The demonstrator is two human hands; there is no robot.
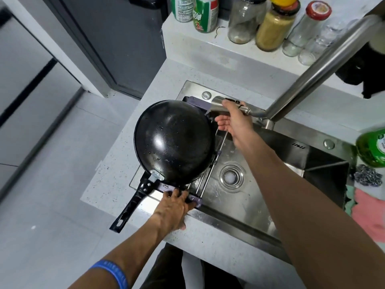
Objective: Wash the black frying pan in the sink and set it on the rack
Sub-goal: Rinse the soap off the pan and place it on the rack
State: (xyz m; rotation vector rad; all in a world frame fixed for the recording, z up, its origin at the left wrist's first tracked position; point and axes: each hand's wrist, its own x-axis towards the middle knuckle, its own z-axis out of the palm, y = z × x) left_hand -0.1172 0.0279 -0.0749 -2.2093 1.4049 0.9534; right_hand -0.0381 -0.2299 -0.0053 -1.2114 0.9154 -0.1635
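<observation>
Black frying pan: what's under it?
The black frying pan lies upside down on the rack across the sink's left end. Rods and purple end pieces show past its rim; the rest of the rack beneath is hidden.

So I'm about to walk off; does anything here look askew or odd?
The pan lies upside down on the rack at the sink's left end, with its handle jutting past the counter edge, where it could be knocked. Otherwise nothing stands out.
</observation>
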